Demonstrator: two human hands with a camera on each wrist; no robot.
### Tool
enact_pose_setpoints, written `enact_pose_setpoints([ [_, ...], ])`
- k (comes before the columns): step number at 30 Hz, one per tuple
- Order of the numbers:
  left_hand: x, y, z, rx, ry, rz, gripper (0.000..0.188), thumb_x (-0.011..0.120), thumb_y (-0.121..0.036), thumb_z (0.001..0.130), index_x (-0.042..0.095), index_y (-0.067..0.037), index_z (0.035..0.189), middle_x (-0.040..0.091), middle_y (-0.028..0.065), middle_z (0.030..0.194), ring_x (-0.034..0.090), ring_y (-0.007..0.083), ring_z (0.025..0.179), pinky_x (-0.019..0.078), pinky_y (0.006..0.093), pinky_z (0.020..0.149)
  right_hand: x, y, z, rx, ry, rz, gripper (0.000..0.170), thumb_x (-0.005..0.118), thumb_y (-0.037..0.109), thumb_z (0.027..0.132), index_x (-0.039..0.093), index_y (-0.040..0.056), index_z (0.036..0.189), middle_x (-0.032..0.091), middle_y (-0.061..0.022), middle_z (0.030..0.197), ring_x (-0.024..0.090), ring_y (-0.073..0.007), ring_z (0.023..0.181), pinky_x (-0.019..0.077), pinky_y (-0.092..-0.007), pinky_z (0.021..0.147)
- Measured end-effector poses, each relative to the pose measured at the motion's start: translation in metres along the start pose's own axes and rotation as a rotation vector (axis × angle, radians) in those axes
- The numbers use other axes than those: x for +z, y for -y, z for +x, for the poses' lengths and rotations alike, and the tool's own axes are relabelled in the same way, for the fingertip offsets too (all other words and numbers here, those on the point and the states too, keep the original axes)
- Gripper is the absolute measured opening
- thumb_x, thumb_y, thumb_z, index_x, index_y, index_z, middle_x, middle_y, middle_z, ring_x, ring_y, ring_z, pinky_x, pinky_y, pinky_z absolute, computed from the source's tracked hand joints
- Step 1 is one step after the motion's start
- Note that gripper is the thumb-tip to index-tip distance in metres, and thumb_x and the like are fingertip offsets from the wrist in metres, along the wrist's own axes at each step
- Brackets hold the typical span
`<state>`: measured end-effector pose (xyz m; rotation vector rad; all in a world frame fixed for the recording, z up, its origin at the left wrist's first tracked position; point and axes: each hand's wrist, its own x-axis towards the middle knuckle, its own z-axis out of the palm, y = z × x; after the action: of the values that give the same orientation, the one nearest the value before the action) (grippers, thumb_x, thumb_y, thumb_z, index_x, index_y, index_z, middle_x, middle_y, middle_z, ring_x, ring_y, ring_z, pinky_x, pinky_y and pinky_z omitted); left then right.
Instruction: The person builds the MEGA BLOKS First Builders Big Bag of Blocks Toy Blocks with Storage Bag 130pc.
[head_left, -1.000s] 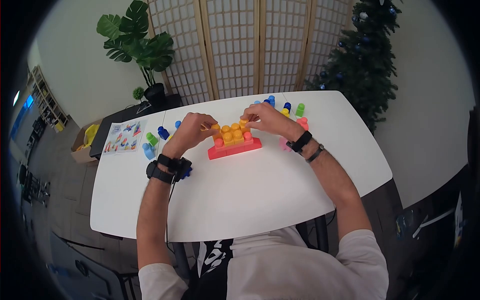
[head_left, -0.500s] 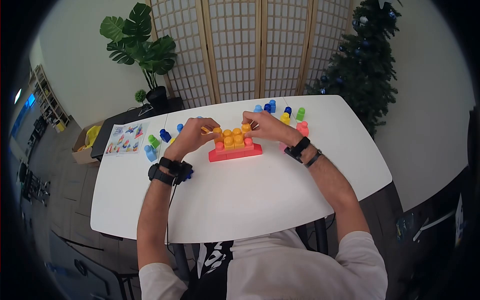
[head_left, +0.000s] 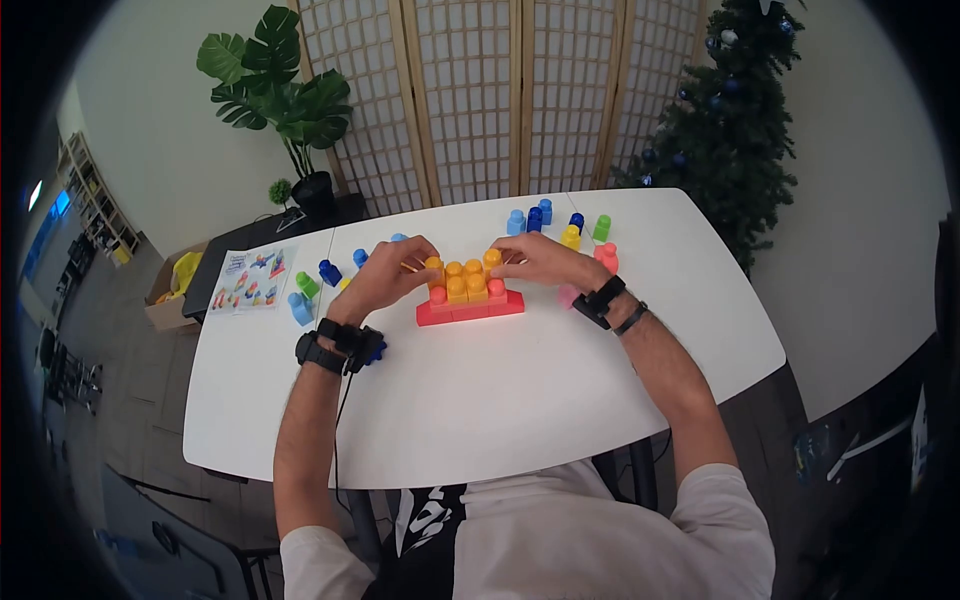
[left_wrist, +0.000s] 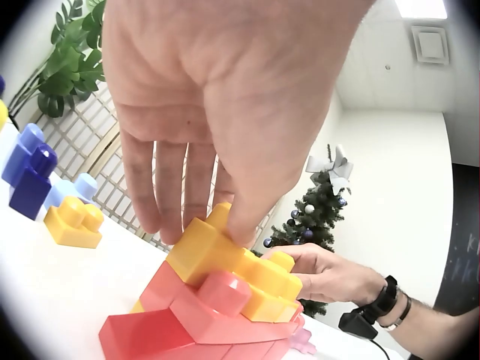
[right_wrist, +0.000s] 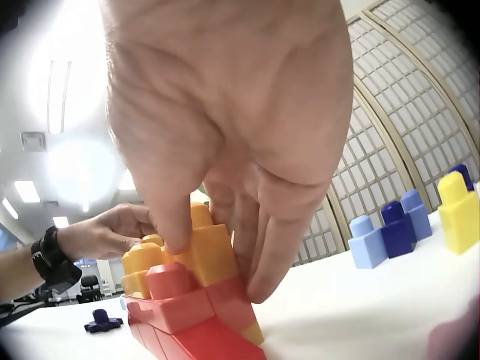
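A built piece stands mid-table in the head view: a long red base carrying orange blocks and red studs at both ends. My left hand pinches the orange block at its left end, thumb on the near side and fingertips behind. At the other end my right hand holds a matching orange block between the thumb and the fingers. In the right wrist view, those fingers reach down past the block beside the red layer. The far fingertips of the left hand are partly hidden.
Loose blue blocks, a yellow block and a green block stand at the back right. More blocks, including a light blue one, lie left beside a printed picture sheet. A pink piece sits near the right wrist.
The right hand has settled lower around the right orange block, its fingers shifting from above it to its sides. The left hand stays at the left block. The head view has tilted slightly.
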<state>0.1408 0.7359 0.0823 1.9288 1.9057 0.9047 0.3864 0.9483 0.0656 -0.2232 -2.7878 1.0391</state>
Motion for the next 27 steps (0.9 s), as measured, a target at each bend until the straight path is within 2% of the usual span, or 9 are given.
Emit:
enact_pose_setpoints([
  [3,0.0,-0.002,-0.001,0.023,0.004,-0.015,0.029,0.081,-0.021,0.099,0.071,-0.003,0.12,0.08,0.0133,0.101,0.079,0.0253,0.096,0.0634,0.0374,0.093,-0.002,0.003,-0.002,0.0,-0.007,-0.015,0.045,0.073,0.033,0.104,0.069,-0.0026,0.131,0.079,-0.0173,0.114,0.077,-0.0299,0.108,0.059,-0.0378,0.096],
  [6,0.002,0.0,-0.006,-0.059,0.067,-0.032,0.048,0.085,-0.032,0.095,0.067,-0.005,0.13,0.078,0.015,0.115,0.077,0.0266,0.107,0.0627,0.0384,0.097,-0.003,0.005,-0.004,0.019,0.085,0.042,0.058,0.078,0.039,0.1,0.064,-0.001,0.139,0.075,-0.0205,0.126,0.073,-0.0314,0.121,0.0573,-0.0398,0.103],
  [8,0.013,0.004,-0.015,-0.036,0.045,0.004,0.078,0.097,-0.044,0.08,0.062,-0.002,0.137,0.075,0.0184,0.123,0.073,0.0292,0.118,0.0608,0.0383,0.096,0.008,0.006,-0.011,0.005,-0.008,0.073,0.085,0.088,0.045,0.09,0.051,0.004,0.154,0.067,-0.0238,0.142,0.065,-0.0339,0.135,0.0543,-0.0434,0.11],
  [9,0.015,0.008,-0.014,-0.038,0.042,0.003,0.078,0.097,-0.044,0.08,0.062,-0.002,0.137,0.075,0.0184,0.123,0.073,0.0292,0.118,0.0608,0.0383,0.096,0.009,0.006,-0.011,0.004,-0.005,0.072,0.085,0.088,0.045,0.09,0.051,0.004,0.154,0.067,-0.0238,0.142,0.065,-0.0339,0.135,0.0543,-0.0434,0.11],
  [11,0.025,0.016,-0.014,-0.087,0.18,0.013,0.094,0.1,-0.047,0.075,0.055,-0.002,0.144,0.068,0.0159,0.135,0.069,0.0286,0.123,0.0617,0.0392,0.1,0.014,0.017,-0.015,0.062,0.065,0.048,0.112,0.099,0.044,0.077,0.036,0.0106,0.163,0.055,-0.0218,0.155,0.058,-0.0347,0.141,0.0535,-0.0434,0.113],
  [14,0.033,0.017,-0.014,-0.085,0.138,0.008,0.088,0.1,-0.042,0.076,0.057,0.001,0.14,0.07,0.0162,0.129,0.072,0.0291,0.117,0.0628,0.0381,0.097,0.026,0.015,-0.011,-0.11,-0.129,-0.002,0.12,0.102,0.04,0.071,0.033,0.012,0.165,0.054,-0.022,0.155,0.058,-0.0357,0.141,0.0531,-0.045,0.113],
  [18,0.039,0.019,-0.014,-0.045,0.108,0.03,0.078,0.099,-0.037,0.08,0.059,0.002,0.135,0.07,0.0164,0.125,0.073,0.0281,0.112,0.0637,0.0365,0.095,0.035,0.022,-0.01,-0.178,-0.127,-0.047,0.113,0.102,0.034,0.071,0.037,0.0123,0.161,0.06,-0.0224,0.148,0.062,-0.0374,0.136,0.0539,-0.0449,0.11],
  [23,0.042,0.017,-0.017,-0.032,0.076,-0.023,0.072,0.098,-0.035,0.082,0.061,0.002,0.13,0.069,0.0165,0.124,0.073,0.0279,0.11,0.0642,0.0367,0.094,0.033,0.024,-0.012,-0.101,-0.103,-0.063,0.081,0.096,0.021,0.077,0.047,0.0092,0.14,0.07,-0.0206,0.127,0.069,-0.039,0.122,0.0557,-0.0448,0.104],
  [27,0.042,0.015,-0.018,-0.029,0.052,-0.036,0.072,0.097,-0.036,0.082,0.06,0.002,0.13,0.068,0.0166,0.124,0.073,0.0279,0.11,0.0641,0.0369,0.094,0.034,0.022,-0.011,-0.106,-0.104,-0.055,0.076,0.096,0.021,0.078,0.047,0.0085,0.135,0.069,-0.0204,0.128,0.069,-0.0391,0.122,0.0559,-0.0447,0.103],
])
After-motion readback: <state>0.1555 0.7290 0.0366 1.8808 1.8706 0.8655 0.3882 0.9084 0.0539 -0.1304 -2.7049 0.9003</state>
